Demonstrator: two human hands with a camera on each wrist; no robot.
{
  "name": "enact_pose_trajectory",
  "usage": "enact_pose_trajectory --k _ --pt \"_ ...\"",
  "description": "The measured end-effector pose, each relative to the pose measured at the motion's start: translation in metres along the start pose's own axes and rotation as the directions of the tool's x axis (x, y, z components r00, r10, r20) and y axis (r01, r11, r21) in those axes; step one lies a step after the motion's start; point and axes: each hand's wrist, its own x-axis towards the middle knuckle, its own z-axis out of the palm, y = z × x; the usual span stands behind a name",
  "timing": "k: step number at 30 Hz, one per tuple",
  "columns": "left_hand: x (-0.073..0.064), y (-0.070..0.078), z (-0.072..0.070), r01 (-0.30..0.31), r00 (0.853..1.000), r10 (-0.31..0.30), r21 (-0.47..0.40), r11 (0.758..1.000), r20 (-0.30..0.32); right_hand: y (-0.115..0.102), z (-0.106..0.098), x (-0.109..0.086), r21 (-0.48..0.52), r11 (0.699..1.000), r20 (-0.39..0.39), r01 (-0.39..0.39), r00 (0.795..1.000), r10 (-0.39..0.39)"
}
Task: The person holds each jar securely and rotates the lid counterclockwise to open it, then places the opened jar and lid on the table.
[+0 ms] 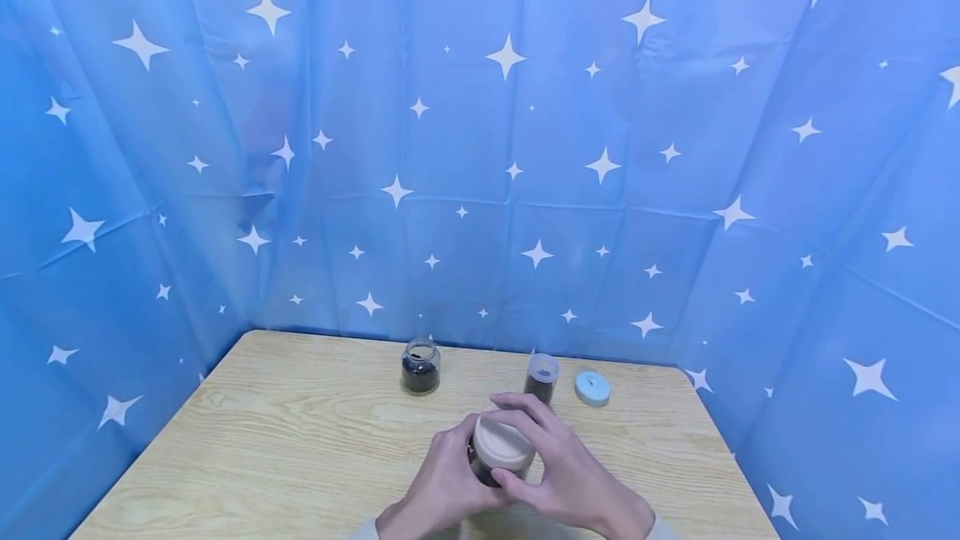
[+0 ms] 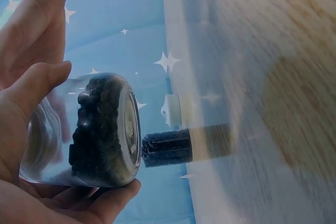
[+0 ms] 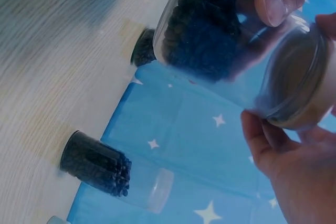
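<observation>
Near the table's front, my left hand (image 1: 442, 477) holds a clear glass jar (image 2: 100, 129), its thumb on one side and fingers on the other. Dark lumpy pieces fill the jar's lower part. In the left wrist view, the jar's base is lifted off the table. My right hand (image 1: 570, 473) grips the pale lid (image 1: 504, 440) on top, fingers and thumb around its rim. The right wrist view shows the lid (image 3: 315, 82) seated at the jar's mouth and the left thumb pressing the glass (image 3: 205, 30).
Behind the hands stands a clear cylindrical container (image 1: 541, 377) with dark contents. A light blue round lid (image 1: 592, 388) lies to its right. Further left is a small uncovered glass jar (image 1: 421, 367), also with dark contents. A star-patterned blue curtain (image 1: 465, 148) hangs behind the wooden table (image 1: 300, 440).
</observation>
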Motion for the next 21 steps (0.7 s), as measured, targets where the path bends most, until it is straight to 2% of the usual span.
enact_pose_trajectory --k 11,17,21 --pt "-0.0010 0.0005 0.0035 -0.013 1.000 0.013 -0.006 1.000 0.012 0.0033 -0.0013 0.0019 0.069 0.997 -0.010 0.039 0.999 -0.039" --pt "-0.0008 -0.0001 0.0031 -0.020 1.000 0.020 0.015 1.000 0.021 0.0036 -0.0017 0.0030 0.044 0.997 -0.035 0.060 0.998 -0.058" --pt "-0.0008 0.0000 0.0026 0.017 0.999 -0.017 -0.001 1.000 0.035 0.0031 -0.0028 0.0034 0.000 0.996 -0.072 0.092 0.993 -0.092"
